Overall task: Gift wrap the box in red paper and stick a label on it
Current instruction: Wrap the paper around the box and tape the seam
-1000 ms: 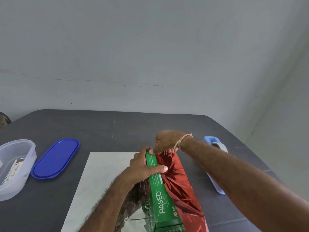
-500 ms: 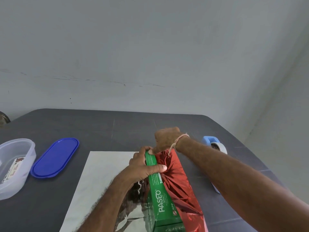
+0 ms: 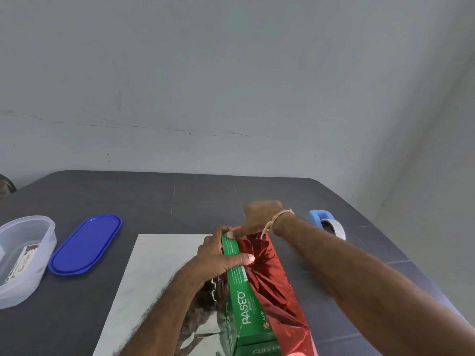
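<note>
Head cam: dark table (image 3: 154, 196) by a grey wall, both forearms reaching in.
Box: green box (image 3: 241, 304) w/ "PASEO" print, stood on its long side mid-table, near the front edge, running away from the person.
Paper: red paper (image 3: 272, 278) pulled up against the box's R face, creased; its silver underside (image 3: 159, 273) lies flat on the table to the L of the box.
L hand: left hand (image 3: 218, 255) grips the box near its far end, fingers round the L face, thumb across the top edge w/ its tip on the red paper.
R hand: right hand (image 3: 257, 217) at the far end, thumb tip pinning the red paper at the top far corner, fingers bent down behind, pinching it. Thread band (image 3: 279, 219) on the wrist.
Label: printed label (image 3: 23, 263) lies in a clear tub (image 3: 38, 232) at far L.
Lid: blue lid (image 3: 86, 244) flat just R of the tub.
Tape: blue tape dispenser (image 3: 326, 223) on the table behind the R forearm, apart from the box.
</note>
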### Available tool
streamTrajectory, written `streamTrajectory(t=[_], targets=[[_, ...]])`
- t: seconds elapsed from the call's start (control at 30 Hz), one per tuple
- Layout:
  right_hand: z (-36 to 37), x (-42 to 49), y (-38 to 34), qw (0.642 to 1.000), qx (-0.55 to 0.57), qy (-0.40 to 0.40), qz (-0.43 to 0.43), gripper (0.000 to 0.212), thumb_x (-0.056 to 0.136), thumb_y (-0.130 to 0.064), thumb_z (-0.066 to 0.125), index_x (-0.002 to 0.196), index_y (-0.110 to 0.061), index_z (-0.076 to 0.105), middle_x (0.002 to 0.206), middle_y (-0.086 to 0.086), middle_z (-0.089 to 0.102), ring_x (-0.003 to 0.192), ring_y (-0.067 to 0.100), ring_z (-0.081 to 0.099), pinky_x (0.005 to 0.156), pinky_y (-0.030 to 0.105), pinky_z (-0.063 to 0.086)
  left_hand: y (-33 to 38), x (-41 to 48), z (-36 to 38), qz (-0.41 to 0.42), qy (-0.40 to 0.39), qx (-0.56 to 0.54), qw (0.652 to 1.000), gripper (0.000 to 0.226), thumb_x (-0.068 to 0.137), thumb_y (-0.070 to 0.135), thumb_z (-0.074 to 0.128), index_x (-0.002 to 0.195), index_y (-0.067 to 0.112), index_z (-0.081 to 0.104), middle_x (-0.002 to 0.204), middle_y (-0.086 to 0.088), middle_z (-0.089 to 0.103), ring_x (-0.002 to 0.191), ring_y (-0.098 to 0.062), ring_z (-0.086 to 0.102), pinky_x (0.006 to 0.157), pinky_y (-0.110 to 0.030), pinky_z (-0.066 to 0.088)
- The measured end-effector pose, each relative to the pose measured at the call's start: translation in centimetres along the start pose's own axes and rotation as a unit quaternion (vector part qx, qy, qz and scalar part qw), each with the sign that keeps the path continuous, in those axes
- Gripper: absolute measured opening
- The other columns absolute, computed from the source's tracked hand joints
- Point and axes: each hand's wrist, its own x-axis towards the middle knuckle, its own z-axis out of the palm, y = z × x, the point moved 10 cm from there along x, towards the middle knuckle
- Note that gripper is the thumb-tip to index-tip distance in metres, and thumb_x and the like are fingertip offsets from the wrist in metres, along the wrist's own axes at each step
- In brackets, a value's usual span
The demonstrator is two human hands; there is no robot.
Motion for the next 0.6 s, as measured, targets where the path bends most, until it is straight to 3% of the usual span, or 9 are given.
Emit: streamTrajectory(t=[0.1, 0.2, 0.3, 0.37, 0.43, 0.5, 0.6], targets=[[1.5, 0.2, 1.2, 0.992, 0.126, -0.006, 0.021, 0.068, 0.072, -0.084, 0.064, 0.082, -0.017, 0.058, 0.077, -0.001, 0.059, 0.075, 0.018, 0.058, 0.064, 0.03, 0.042, -0.1, 0.0, 0.0, -0.003, -0.003, 0.012, 1.0, 0.104, 0.051, 0.069, 0.083, 0.138, 0.039, 0.036, 0.129, 0.003, 0.047, 0.116, -0.019, 0.055, 0.1, -0.04, 0.053], [2.6, 0.2, 2.4, 0.974, 0.221, -0.002, 0.037, 0.056, 0.08, -0.07, 0.07, 0.075, -0.015, 0.057, 0.073, 0.0, 0.056, 0.069, 0.017, 0.053, 0.06, 0.027, 0.041, -0.3, 0.1, -0.1, -0.004, -0.003, 0.01, 1.0, 0.097, 0.048, 0.072, 0.083, 0.13, 0.045, 0.039, 0.125, 0.003, 0.048, 0.115, -0.019, 0.056, 0.099, -0.043, 0.055], [3.0, -0.2, 3.0, 0.959, 0.281, 0.001, 0.037, 0.042, 0.087, -0.052, 0.073, 0.085, -0.01, 0.066, 0.079, 0.004, 0.061, 0.069, 0.016, 0.056, 0.062, 0.028, 0.044, -0.6, 0.2, -0.1, -0.002, -0.006, -0.005, 1.0, 0.084, 0.048, 0.07, 0.087, 0.117, 0.049, 0.044, 0.122, 0.002, 0.053, 0.108, -0.018, 0.062, 0.093, -0.042, 0.059], [2.8, -0.9, 3.1, 0.951, 0.307, 0.003, 0.031, 0.032, 0.09, -0.04, 0.075, 0.095, -0.009, 0.069, 0.08, 0.001, 0.062, 0.069, 0.013, 0.058, 0.06, 0.025, 0.047, -0.6, 0.2, -0.1, -0.001, -0.004, -0.009, 1.0, 0.083, 0.049, 0.069, 0.088, 0.116, 0.049, 0.044, 0.121, 0.001, 0.055, 0.106, -0.018, 0.065, 0.091, -0.041, 0.06], [2.7, -1.4, 3.2, 0.943, 0.33, 0.012, 0.028, 0.027, 0.09, -0.032, 0.076, 0.103, -0.01, 0.066, 0.084, -0.003, 0.059, 0.081, 0.014, 0.061, 0.068, 0.029, 0.055, -0.6, 0.2, -0.1, -0.003, -0.006, -0.012, 1.0, 0.086, 0.049, 0.067, 0.088, 0.12, 0.047, 0.044, 0.122, 0.002, 0.054, 0.107, -0.017, 0.065, 0.092, -0.04, 0.059], [2.7, -2.0, 3.5, 0.939, 0.342, 0.032, 0.027, 0.03, 0.088, -0.032, 0.078, 0.106, -0.014, 0.062, 0.094, -0.002, 0.059, 0.094, 0.018, 0.061, 0.078, 0.032, 0.056, -0.6, 0.2, -0.1, -0.004, -0.004, -0.02, 1.0, 0.091, 0.048, 0.068, 0.09, 0.123, 0.046, 0.044, 0.123, 0.002, 0.056, 0.107, -0.017, 0.066, 0.093, -0.042, 0.059], [2.9, -2.5, 4.0, 0.931, 0.359, 0.064, 0.033, 0.041, 0.083, -0.046, 0.08, 0.105, -0.018, 0.06, 0.099, -0.003, 0.06, 0.092, 0.015, 0.059, 0.068, 0.025, 0.046, -0.8, 0.3, -0.1, -0.004, -0.002, -0.032, 0.999, 0.096, 0.044, 0.069, 0.092, 0.125, 0.046, 0.045, 0.124, -0.001, 0.057, 0.106, -0.019, 0.068, 0.091, -0.043, 0.06]])
